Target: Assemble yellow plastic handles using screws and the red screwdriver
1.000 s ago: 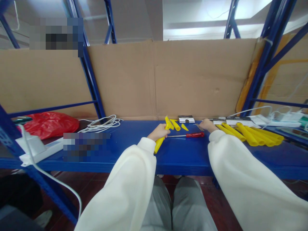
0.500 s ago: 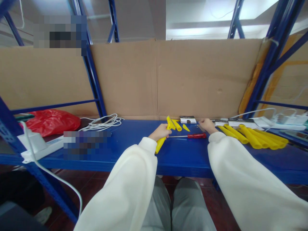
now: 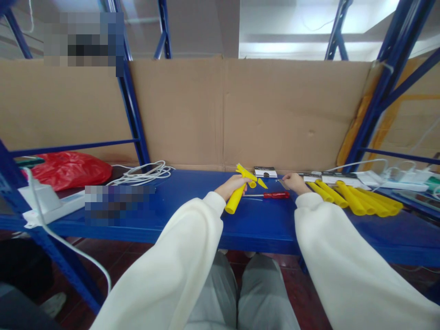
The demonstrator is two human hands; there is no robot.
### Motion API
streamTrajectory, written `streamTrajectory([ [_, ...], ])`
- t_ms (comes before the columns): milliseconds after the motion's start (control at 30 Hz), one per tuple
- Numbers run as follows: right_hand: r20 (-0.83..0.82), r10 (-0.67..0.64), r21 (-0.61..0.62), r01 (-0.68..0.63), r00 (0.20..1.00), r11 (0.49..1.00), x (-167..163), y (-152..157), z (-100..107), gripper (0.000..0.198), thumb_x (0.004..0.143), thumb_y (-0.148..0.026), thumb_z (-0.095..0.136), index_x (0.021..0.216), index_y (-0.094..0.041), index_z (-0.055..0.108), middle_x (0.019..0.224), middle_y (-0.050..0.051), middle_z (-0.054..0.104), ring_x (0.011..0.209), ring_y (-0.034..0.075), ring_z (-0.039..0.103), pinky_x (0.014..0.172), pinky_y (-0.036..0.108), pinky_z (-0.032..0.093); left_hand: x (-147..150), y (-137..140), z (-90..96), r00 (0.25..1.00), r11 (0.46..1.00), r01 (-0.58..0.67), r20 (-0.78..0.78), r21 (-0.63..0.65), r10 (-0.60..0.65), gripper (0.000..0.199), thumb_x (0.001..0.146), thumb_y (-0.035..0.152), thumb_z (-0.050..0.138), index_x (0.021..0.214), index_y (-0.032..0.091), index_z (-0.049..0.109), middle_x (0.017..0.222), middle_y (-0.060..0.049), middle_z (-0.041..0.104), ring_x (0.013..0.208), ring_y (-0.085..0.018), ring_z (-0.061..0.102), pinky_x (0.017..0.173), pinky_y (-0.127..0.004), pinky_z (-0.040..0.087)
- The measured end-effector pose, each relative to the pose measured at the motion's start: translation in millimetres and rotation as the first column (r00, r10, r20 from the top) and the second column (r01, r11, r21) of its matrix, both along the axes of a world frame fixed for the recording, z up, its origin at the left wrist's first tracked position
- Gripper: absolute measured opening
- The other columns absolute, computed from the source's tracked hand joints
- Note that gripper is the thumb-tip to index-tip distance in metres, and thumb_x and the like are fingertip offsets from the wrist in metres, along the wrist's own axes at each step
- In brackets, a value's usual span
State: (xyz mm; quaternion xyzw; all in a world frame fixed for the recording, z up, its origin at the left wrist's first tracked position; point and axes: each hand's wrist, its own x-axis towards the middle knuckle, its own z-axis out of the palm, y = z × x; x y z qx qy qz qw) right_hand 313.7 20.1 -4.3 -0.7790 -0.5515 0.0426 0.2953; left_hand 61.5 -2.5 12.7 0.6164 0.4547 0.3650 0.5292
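Note:
My left hand is wrapped around a yellow plastic tube, whose wide round end points down toward me. The tube's notched top sticks out above my fingers. Behind it lie more yellow parts, among them a small pointed piece. My right hand is low over the shelf at the back, its fingertips pinched beside some small metal bits; what they hold is too small to make out. Between my hands lies a red-handled screwdriver, its shaft toward my left hand.
Several yellow tubes lie side by side right of my right hand. A small black-and-white box stands against the cardboard wall. White cable, a red bag and a power strip are on the left.
The tube in my left hand has turned, so its round lower end now faces me more. My right hand stays by the small metal bits. The view has shifted slightly.

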Motion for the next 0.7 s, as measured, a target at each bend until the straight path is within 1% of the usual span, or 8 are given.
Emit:
streamTrajectory([
  [67, 0.011, -0.005, 0.001, 0.005, 1.000, 1.000, 1.0, 0.7, -0.6, 0.030, 0.077, -0.017, 0.060, 0.099, -0.019, 0.080, 0.106, 0.013, 0.078, 0.104, 0.029, 0.071, 0.085, 0.033, 0.053, 16.6, 6.9, 2.1, 0.999, 0.995, -0.010, 0.048, -0.095, 0.015, 0.008, 0.091, 0.021, 0.061, 0.090, 0.014, 0.065, 0.049, 0.005, 0.050, 0.039, -0.010, 0.046, 0.043, -0.020, 0.039],
  [167, 0.032, 0.002, 0.011, -0.003, 0.999, 1.000, 2.6, 2.4, -1.6, 0.029, 0.078, -0.018, 0.060, 0.099, -0.019, 0.080, 0.110, 0.015, 0.077, 0.109, 0.031, 0.070, 0.087, 0.035, 0.054, 41.7, 16.0, 1.8, 0.993, 0.976, 0.004, 0.114, -0.216, 0.021, 0.011, 0.094, 0.024, 0.060, 0.094, 0.014, 0.065, 0.050, 0.005, 0.048, 0.039, -0.010, 0.043, 0.042, -0.020, 0.037],
  [267, 0.044, -0.015, 0.021, 0.014, 0.999, 1.000, 2.0, 2.1, -1.3, 0.029, 0.079, -0.020, 0.060, 0.100, -0.019, 0.080, 0.112, 0.017, 0.077, 0.110, 0.033, 0.070, 0.086, 0.037, 0.055, 61.9, 22.3, -1.2, 0.985, 0.968, 0.033, 0.174, -0.247, 0.011, 0.015, 0.091, 0.026, 0.065, 0.098, 0.013, 0.067, 0.054, 0.004, 0.051, 0.041, -0.010, 0.046, 0.043, -0.021, 0.039],
  [400, 0.030, -0.018, 0.008, 0.017, 0.999, 1.000, -4.0, -1.7, 2.2, 0.031, 0.080, -0.017, 0.058, 0.103, -0.019, 0.080, 0.110, 0.017, 0.077, 0.109, 0.032, 0.071, 0.087, 0.035, 0.055, 79.4, 27.1, -2.5, 0.980, 0.961, 0.010, 0.193, -0.277, 0.046, 0.016, 0.091, 0.025, 0.064, 0.100, 0.012, 0.066, 0.056, 0.003, 0.052, 0.042, -0.010, 0.046, 0.043, -0.022, 0.040],
  [500, 0.018, -0.028, -0.005, 0.028, 0.999, 1.000, -8.4, -3.6, 3.7, 0.034, 0.082, -0.016, 0.056, 0.106, -0.019, 0.080, 0.112, 0.016, 0.077, 0.111, 0.031, 0.070, 0.090, 0.036, 0.054, 84.3, 29.2, -0.8, 0.978, 0.954, 0.004, 0.200, -0.299, 0.058, 0.012, 0.093, 0.020, 0.060, 0.100, 0.011, 0.063, 0.055, 0.004, 0.051, 0.040, -0.010, 0.045, 0.042, -0.020, 0.039],
  [600, 0.021, -0.017, 0.007, 0.016, 1.000, 1.000, -9.6, -2.2, 2.3, 0.035, 0.082, -0.015, 0.056, 0.108, -0.019, 0.079, 0.112, 0.015, 0.077, 0.110, 0.029, 0.071, 0.090, 0.034, 0.054, 79.2, 31.6, 2.3, 0.975, 0.953, 0.009, 0.214, -0.302, 0.058, 0.009, 0.095, 0.018, 0.057, 0.099, 0.012, 0.061, 0.053, 0.006, 0.048, 0.038, -0.008, 0.043, 0.040, -0.018, 0.037],
  [667, 0.029, 0.063, 0.015, -0.064, 0.998, 0.998, -10.1, 0.0, 0.7, 0.036, 0.081, -0.012, 0.055, 0.106, -0.018, 0.080, 0.108, 0.012, 0.078, 0.105, 0.025, 0.072, 0.089, 0.029, 0.053, 68.8, 33.5, 5.4, 0.967, 0.957, -0.003, 0.244, -0.291, 0.078, 0.007, 0.095, 0.018, 0.057, 0.098, 0.012, 0.060, 0.051, 0.007, 0.046, 0.037, -0.008, 0.041, 0.039, -0.017, 0.036],
  [700, 0.033, 0.125, 0.013, -0.125, 0.992, 0.992, -10.9, 1.2, 0.1, 0.037, 0.081, -0.010, 0.053, 0.105, -0.017, 0.080, 0.106, 0.011, 0.079, 0.103, 0.023, 0.073, 0.089, 0.026, 0.053, 61.4, 34.6, 7.0, 0.962, 0.955, -0.032, 0.249, -0.294, 0.109, 0.007, 0.095, 0.018, 0.056, 0.097, 0.012, 0.060, 0.050, 0.007, 0.046, 0.036, -0.008, 0.040, 0.039, -0.017, 0.036],
])
